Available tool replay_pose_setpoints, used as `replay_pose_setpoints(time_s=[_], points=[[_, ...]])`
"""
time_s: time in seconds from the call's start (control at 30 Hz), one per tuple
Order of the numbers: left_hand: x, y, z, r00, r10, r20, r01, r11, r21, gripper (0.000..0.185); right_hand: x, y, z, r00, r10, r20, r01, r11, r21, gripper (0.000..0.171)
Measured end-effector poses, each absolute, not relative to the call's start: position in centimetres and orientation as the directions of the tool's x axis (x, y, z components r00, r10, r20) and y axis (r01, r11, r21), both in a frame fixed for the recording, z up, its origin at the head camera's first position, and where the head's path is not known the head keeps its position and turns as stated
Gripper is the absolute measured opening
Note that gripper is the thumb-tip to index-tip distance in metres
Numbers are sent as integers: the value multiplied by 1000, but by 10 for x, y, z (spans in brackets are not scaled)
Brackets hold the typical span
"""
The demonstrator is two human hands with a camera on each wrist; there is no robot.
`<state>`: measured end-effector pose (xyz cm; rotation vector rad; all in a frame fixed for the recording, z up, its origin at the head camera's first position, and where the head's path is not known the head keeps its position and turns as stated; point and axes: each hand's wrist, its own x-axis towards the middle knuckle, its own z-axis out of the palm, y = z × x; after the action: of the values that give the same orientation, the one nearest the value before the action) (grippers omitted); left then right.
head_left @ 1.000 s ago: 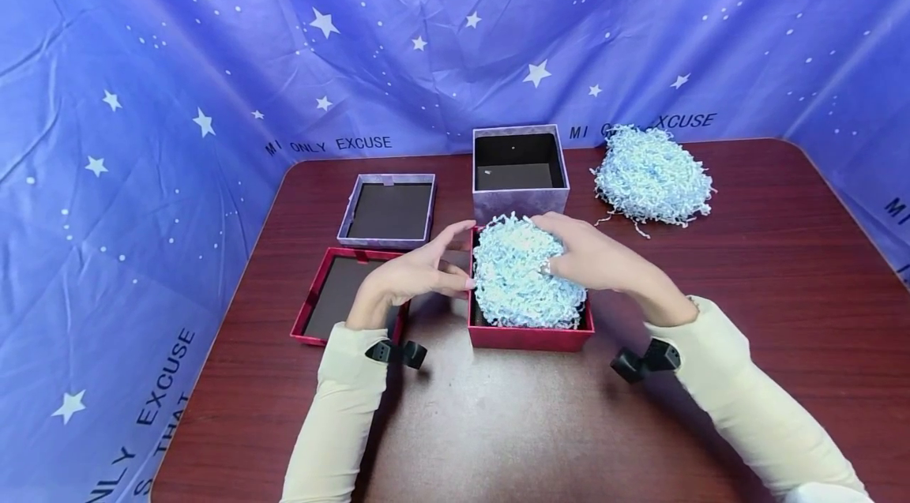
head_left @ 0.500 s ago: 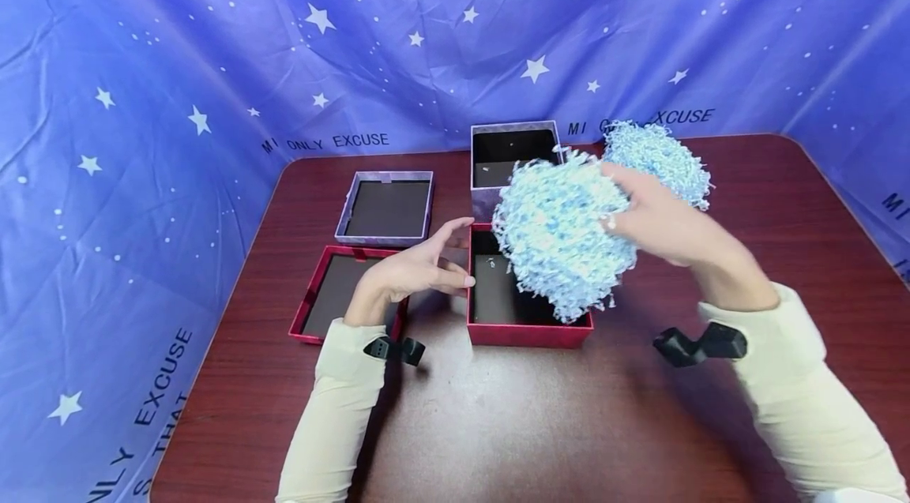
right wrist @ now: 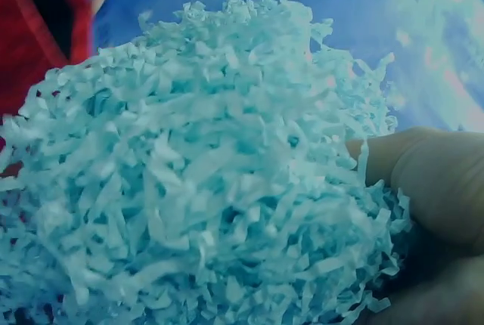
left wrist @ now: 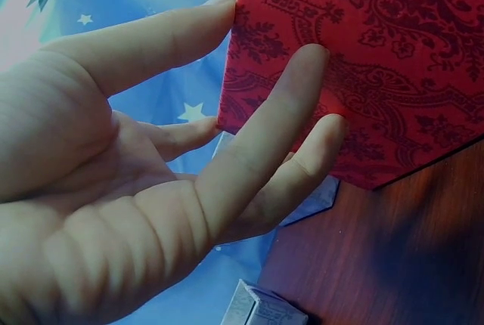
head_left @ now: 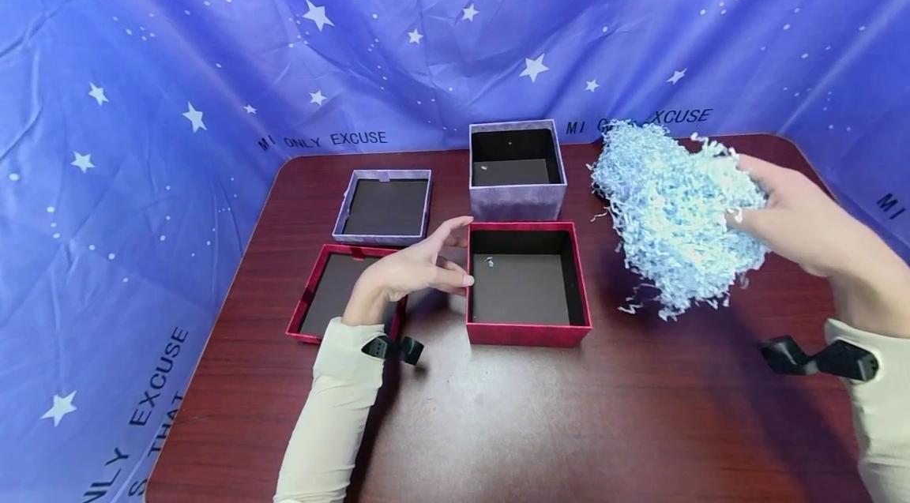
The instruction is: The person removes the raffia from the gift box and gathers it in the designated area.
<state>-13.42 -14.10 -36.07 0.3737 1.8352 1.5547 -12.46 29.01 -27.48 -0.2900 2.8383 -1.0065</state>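
Note:
My right hand (head_left: 803,223) grips a big clump of light blue shredded paper (head_left: 693,227) at the right of the head view, with fingers partly buried in it. The clump fills most of the right wrist view, the thumb (right wrist: 378,155) pressing into its side. My left hand (head_left: 412,272) rests its fingertips against the left wall of the red box (head_left: 526,335). In the left wrist view the fingers lie extended along the patterned red wall (left wrist: 378,60). Inside the box only a small paper scrap (head_left: 490,261) shows on the dark bottom.
Behind the red box stands an open purple box (head_left: 517,201) with a tiny scrap inside. A purple lid (head_left: 382,238) and a red lid (head_left: 320,270) lie upturned at left. A second shredded paper pile (head_left: 629,148) sits at the back right, partly overlapped by the held clump.
My right hand has lifted the shredded paper clump out of the red box and carried it to the right. My left hand has stayed at the box's left wall.

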Motion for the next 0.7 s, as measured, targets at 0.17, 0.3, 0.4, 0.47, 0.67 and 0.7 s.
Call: replay_pose_setpoints(time_s=[0.17, 0.3, 0.4, 0.47, 0.67, 0.7], points=[[-133, -141, -360, -718, 618, -320, -212, 243, 947, 93, -121, 309, -305, -965, -243, -103, -133, 787, -603, 73], [-133, -139, -359, -715, 624, -315, -205, 244, 948, 93, -121, 319, -325, -953, -251, -171, -116, 822, -558, 74], [-133, -137, -359, -714, 626, -315, -204, 244, 948, 93, -123, 323, -337, -940, -267, -214, -140, 871, -471, 73], [-133, -136, -360, -713, 627, -314, -203, 244, 948, 93, -123, 324, -345, -929, -283, -238, -167, 895, -414, 71], [-134, -135, -361, -715, 624, -315, -201, 249, 948, 94, -123, 323, -355, -900, -294, -321, -169, 916, -363, 74], [-134, -135, -362, -715, 624, -315, -197, 253, 947, 93, -122, 322, -354, -896, -290, -337, -163, 920, -357, 76]])
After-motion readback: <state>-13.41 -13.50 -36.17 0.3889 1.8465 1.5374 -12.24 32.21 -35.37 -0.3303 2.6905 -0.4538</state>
